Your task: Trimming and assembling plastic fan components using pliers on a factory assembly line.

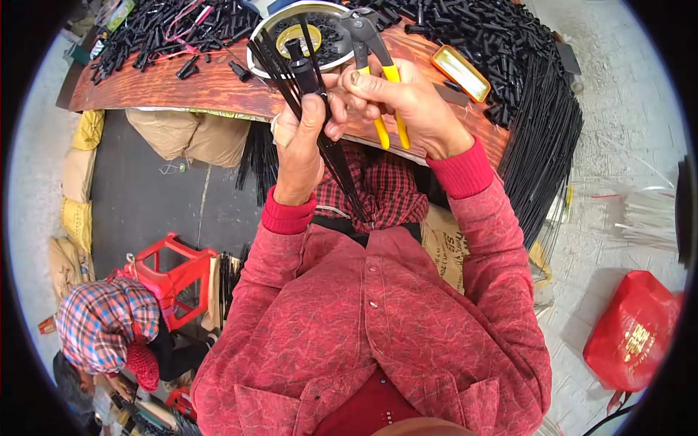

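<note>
My left hand [298, 152] is closed around an umbrella frame [304, 75], a black plastic hub with thin black ribs fanning above and below it. A tan wrap circles one of its fingers. In my right hand [429, 109] is a pair of pliers [393, 75] with yellow handles, its grey jaws pointing up and away from me. The right thumb and forefinger are pinched together beside the hub; anything tiny between them is hidden. Both hands are over the near edge of the wooden table [174, 91].
A white-rimmed basin [253, 58] of small black parts holds a yellow ring [281, 45]. Black plastic pieces [480, 36] are heaped behind, near an open tin [462, 73]. Long black ribs [545, 138] hang off the right side. Another person [109, 320] sits lower left by a red stool [193, 272].
</note>
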`<state>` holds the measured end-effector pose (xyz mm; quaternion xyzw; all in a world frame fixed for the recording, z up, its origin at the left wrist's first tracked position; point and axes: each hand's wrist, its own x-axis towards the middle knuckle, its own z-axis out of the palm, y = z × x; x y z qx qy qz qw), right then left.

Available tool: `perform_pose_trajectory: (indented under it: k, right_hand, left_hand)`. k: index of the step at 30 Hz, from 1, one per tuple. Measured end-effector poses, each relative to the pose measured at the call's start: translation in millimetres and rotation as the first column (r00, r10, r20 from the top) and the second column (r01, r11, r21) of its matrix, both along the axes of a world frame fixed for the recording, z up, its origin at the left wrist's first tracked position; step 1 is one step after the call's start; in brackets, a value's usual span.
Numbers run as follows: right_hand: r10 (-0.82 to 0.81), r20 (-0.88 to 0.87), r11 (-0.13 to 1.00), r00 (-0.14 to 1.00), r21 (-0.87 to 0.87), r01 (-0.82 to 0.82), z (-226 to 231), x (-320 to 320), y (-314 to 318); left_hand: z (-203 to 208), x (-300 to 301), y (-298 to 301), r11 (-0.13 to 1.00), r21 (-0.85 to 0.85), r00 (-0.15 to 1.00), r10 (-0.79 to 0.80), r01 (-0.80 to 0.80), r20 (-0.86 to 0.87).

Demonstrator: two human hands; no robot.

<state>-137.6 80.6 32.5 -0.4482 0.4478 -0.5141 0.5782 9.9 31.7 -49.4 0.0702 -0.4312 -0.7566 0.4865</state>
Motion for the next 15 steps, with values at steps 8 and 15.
perform_pose_trajectory:
  k: [8,15]
  right_hand:
    - [-0.026,-0.016,0.992,1.000,-0.124,0.024,-19,-9,18]
    - [-0.025,0.065,0.996,0.998,-0.080,0.031,-11,-12,35]
  left_hand:
    - [5,-7,6,0.999,0.052,0.995,0.002,-0.007,0.097]
    - [5,-11,8,0.988,0.070,0.990,-0.139,0.136,0.036]
